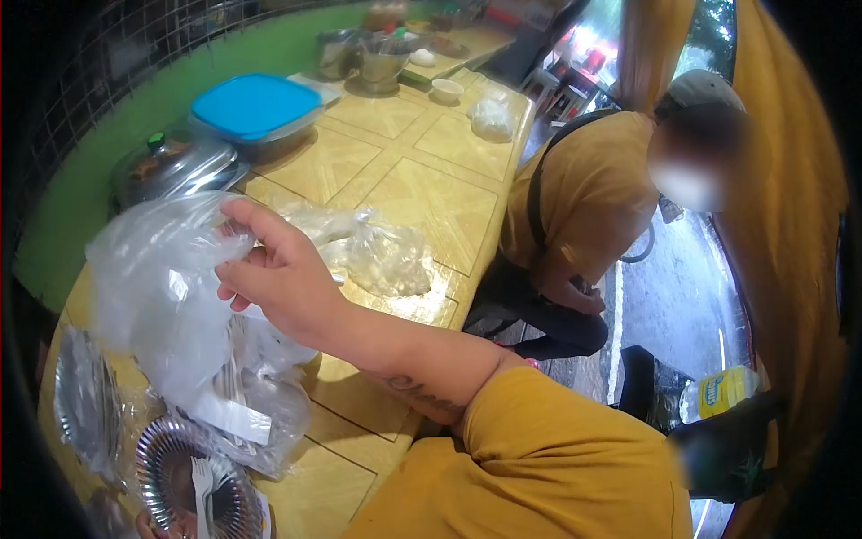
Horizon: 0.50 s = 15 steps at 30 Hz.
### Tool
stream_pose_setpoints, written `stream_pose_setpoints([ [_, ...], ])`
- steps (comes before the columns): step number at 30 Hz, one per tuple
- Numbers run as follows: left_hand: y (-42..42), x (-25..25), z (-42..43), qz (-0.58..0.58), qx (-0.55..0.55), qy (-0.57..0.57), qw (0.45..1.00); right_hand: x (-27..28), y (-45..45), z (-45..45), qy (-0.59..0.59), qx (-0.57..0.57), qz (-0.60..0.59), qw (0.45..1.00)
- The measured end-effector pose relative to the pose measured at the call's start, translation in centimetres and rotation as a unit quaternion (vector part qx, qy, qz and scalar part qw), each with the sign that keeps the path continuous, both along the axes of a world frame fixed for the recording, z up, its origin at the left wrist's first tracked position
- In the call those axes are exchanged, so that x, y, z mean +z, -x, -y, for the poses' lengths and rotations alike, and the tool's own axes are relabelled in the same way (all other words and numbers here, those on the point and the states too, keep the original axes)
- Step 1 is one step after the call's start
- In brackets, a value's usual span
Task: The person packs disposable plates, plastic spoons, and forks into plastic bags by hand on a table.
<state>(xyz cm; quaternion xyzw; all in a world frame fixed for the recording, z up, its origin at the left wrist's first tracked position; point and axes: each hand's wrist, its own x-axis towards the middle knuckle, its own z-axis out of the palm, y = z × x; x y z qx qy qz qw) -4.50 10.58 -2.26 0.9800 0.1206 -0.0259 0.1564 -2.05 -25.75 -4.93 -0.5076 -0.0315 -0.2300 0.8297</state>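
Pinching: right hand, thumb and forefinger closed on a large, thin, cloudy-clear plastic bag, raised over the left side of the yellow tile-patterned table. Left hand: a few fingers only, at a round, silver, fluted-rim plate; whether it grips cannot be told. On the plate: one white plastic fork. Hands well apart.

Risks, as judged: the slick film could slip from so small a pinch, or tear if pulled hard; a sharp tug could drag the wrapped items beneath; tilting the plate could slide the fork off.

Writing: yellow label on a clear plastic container at right, apparently "BONUS"; dark script tattoo on the right forearm, not surely legible; white strip near the bag, no readable print.
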Motion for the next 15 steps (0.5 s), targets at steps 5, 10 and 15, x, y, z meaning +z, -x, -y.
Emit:
stream_pose_setpoints([
  [5,-1.0,-1.0,-1.8,0.02,-0.031,-0.114,0.993,0.0,0.1,0.0,0.004,0.008,-0.007,1.0],
  [10,-1.0,-0.8,-1.9,0.008,-0.032,-0.122,0.992,0.0,0.1,-0.2,0.039,0.01,-0.018,0.999],
  [15,0.0,0.0,-0.2,0.13,-0.119,-0.186,0.966,0.0,0.0,-0.3,0.07,0.002,-0.034,0.997],
])
